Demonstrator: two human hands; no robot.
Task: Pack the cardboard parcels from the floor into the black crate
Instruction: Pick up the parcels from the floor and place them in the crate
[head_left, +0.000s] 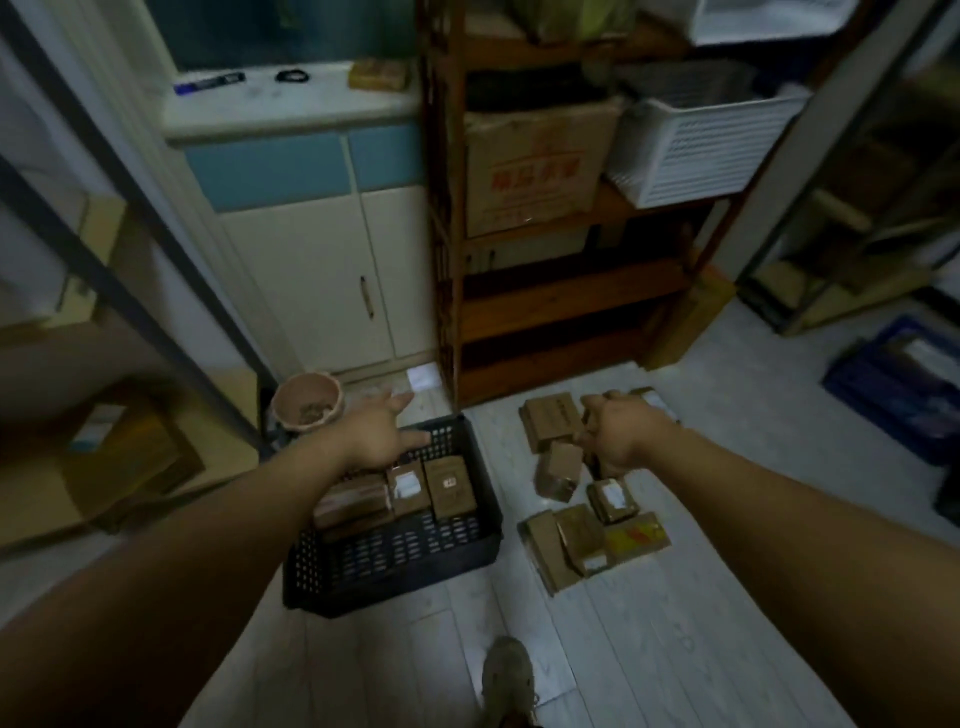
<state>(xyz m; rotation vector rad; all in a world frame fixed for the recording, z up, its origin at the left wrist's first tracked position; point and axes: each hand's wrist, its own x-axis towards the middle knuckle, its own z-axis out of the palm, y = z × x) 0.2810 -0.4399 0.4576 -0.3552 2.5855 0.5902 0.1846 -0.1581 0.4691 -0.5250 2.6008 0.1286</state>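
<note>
The black crate (395, 558) stands on the pale floor at centre, with three cardboard parcels (449, 486) lined up in its far half. Several more parcels (582, 540) lie scattered on the floor to its right. My left hand (379, 431) hovers over the crate's far rim, fingers spread and holding nothing. My right hand (621, 436) hangs above the far parcels on the floor (550, 418), fingers curled downward; whether it grips anything is hidden from me.
A pink pot (306, 400) sits left of the crate by a white cabinet (322, 270). A wooden shelf (561, 312) holds a carton and a white basket (701, 145). A blue crate (904, 384) stands far right. My shoe (506, 680) is near the bottom.
</note>
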